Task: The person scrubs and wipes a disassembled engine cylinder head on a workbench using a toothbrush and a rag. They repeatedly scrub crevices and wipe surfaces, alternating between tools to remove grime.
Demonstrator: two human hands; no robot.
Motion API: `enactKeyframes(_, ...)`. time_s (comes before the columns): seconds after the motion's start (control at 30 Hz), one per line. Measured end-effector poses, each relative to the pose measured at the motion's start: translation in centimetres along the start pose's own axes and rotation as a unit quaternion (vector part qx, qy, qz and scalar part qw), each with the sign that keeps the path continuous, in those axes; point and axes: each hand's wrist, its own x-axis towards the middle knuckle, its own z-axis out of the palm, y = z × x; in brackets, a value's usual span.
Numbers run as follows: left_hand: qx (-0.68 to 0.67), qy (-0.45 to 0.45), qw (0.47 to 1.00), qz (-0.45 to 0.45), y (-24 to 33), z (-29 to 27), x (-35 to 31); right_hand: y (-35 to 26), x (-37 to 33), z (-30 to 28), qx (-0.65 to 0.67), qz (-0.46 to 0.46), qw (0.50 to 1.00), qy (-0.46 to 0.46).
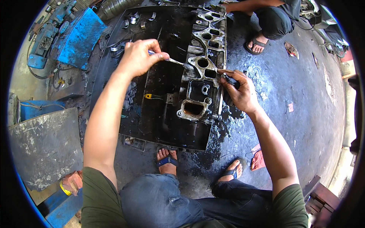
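At the far left of the workshop floor we see a blue machine (45,36) and a blue metal sheet (81,38), with a grey slab (43,148) lower down. Moving inward, our left hand (138,57) has its fingers pressed together around the handle of a thin brush (173,60), whose tip touches the oily cast-metal engine part (201,68). That part lies along the right edge of a black tray (152,110) wet with dark fluid, a small yellow piece (148,96) resting in the tray beside it. We judge the casting heavy, rigid and slick with oil; its thick outer flange and the walls of its open ports look like the safest places to grip. Our right hand (239,91) rests at the casting's right edge, fingers curled and pinching a small dark object (230,79) we cannot identify. Beyond, at the upper right, another person's sandalled foot (257,43) stands on the stained concrete.
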Motion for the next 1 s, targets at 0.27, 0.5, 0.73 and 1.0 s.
enactKeyframes(0.27,0.002,-0.007,0.999,0.052,0.1,0.1,2.1,0.0,-0.2,0.2,-0.006,0.078,0.997,0.01)
enactKeyframes(0.5,-0.001,-0.019,1.0,0.009,0.0,-0.5,2.4,-0.5,-0.5,1.6,0.084,0.127,0.983,0.103)
enactKeyframes(0.73,-0.033,-0.012,0.999,-0.033,0.2,-0.4,2.2,-0.3,-0.2,1.9,-0.042,0.052,0.991,0.115)
enactKeyframes(1.0,0.03,-0.013,0.999,0.043,-0.2,-0.8,3.0,-1.3,0.0,0.9,-0.066,-0.017,0.996,0.064)
